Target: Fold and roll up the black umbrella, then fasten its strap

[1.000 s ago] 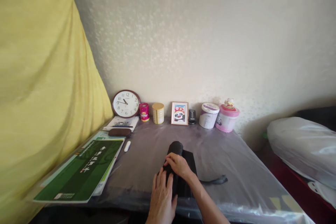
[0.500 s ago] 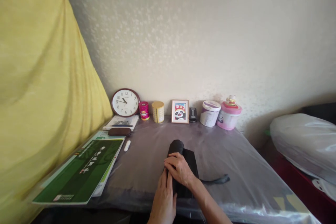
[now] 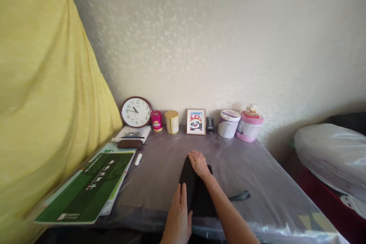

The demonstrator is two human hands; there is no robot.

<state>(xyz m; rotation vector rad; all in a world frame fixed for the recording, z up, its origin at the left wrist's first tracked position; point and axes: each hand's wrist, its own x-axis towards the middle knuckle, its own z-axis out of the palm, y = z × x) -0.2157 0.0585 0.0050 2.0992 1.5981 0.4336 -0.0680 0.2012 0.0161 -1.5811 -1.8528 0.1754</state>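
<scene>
A black cloth bundle (image 3: 187,177), partly rolled, lies near the front edge of the table, with a flat black part (image 3: 204,198) along its right side. My left hand (image 3: 179,207) grips the near left end, fingers stretched along the side and thumb apart near the front. At the far end, my right hand (image 3: 198,163) is bent over the top of the roll, its fingers together and pressed on the cloth. A dark strap (image 3: 240,196) trails on the table to the right, partly hidden behind my right forearm.
Green books (image 3: 91,187), a brown case (image 3: 130,143) and a white pen-like stick (image 3: 138,159) lie at left. Along the wall stand a clock (image 3: 136,112), a pink can (image 3: 156,121), a yellow can (image 3: 172,122), a picture frame (image 3: 196,121) and tubs (image 3: 228,124).
My right hand has slid away from my left hand to the far end of the black roll. The roll now looks flatter and more of it shows. My left hand has barely moved.
</scene>
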